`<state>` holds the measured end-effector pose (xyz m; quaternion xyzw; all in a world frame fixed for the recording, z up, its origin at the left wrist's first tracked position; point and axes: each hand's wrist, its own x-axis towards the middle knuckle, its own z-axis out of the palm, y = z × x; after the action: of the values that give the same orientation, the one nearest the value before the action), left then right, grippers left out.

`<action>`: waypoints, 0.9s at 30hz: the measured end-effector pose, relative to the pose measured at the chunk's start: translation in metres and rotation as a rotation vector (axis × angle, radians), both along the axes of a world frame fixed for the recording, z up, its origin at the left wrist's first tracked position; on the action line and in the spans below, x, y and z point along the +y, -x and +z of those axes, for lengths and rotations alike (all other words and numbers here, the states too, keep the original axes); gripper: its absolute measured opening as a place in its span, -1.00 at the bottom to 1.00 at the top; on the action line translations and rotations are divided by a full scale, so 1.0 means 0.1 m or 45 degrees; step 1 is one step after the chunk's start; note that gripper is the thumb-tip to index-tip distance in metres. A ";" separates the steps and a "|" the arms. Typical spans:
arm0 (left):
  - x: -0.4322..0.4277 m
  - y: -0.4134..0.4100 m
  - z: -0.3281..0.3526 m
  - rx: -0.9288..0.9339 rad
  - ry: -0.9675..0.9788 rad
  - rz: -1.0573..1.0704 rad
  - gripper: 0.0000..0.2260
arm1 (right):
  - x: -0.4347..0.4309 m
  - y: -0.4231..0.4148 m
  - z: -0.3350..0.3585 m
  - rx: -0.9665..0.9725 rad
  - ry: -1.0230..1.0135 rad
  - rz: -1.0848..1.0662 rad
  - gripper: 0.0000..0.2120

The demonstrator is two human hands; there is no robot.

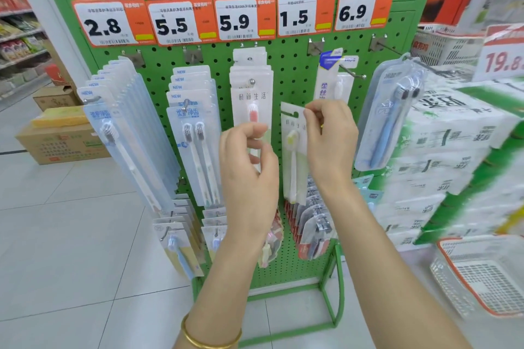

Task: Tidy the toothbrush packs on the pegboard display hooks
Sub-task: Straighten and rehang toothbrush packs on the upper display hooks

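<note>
Where the right hand (331, 136) pinches, the pack (293, 133) is flat plastic.

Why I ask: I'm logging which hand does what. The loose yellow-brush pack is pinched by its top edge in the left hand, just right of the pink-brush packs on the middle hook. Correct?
Wrong hand: the head view shows the right hand pinching the yellow-brush pack by its top edge, just right of the pink-brush packs on the middle hook. The left hand holds those.
</note>
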<state>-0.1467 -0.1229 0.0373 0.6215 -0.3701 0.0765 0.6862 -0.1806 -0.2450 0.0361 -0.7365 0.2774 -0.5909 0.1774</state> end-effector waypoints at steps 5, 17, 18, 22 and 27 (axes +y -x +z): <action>-0.06 0.15 -0.39 0.107 -0.146 -0.179 -0.72 | 0.07 0.38 -0.28 0.079 -0.243 0.144 -0.89; -0.27 0.27 -0.96 0.542 -0.403 -0.544 -0.96 | 0.05 0.74 -0.70 0.062 -0.788 0.346 -0.90; -0.28 0.27 -0.98 0.569 -0.392 -0.517 -0.96 | 0.05 0.76 -0.79 0.080 -0.840 0.357 -0.91; -0.32 0.24 -1.04 0.705 -0.358 -0.367 -0.85 | 0.23 0.89 -1.19 0.279 -1.037 0.499 -0.72; -0.35 0.25 -1.09 0.671 -0.339 -0.310 -0.81 | 0.51 0.91 -1.36 0.224 -1.001 0.485 -0.68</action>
<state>-0.1720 -0.1581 -0.0714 0.6554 -0.2581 -0.2190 0.6752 -0.2714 -0.1935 -0.1003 -0.6984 0.3544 -0.3324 0.5255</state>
